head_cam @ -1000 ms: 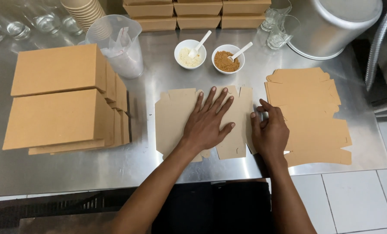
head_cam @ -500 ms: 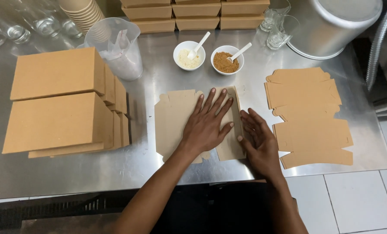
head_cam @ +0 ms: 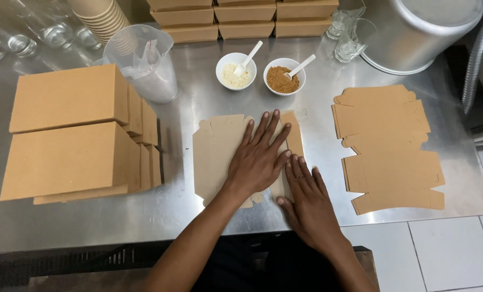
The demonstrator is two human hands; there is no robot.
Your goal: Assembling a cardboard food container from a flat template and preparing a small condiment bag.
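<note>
a flat box blank lies on the steel table, near the middle of its near half. the left hand rests palm down on it, fingers spread wide and pointing to the far side, pressing the card flat. the right hand lies just right of it, open, fingers together, flat on the blank's right flap, its fingertips touching the side of the left hand. neither hand pinches anything.

to the right, well apart, sits a pile of flat blanks. on the left stand stacks of folded boxes, closed and brown. just beyond the hands are two white bowls, one with pale powder, one with brown powder, each with a white spoon in it. a clear jug stands far left of them, paper cups behind it. more boxes line the far edge, and a big metal pot sits in the far right corner beside some glasses.
</note>
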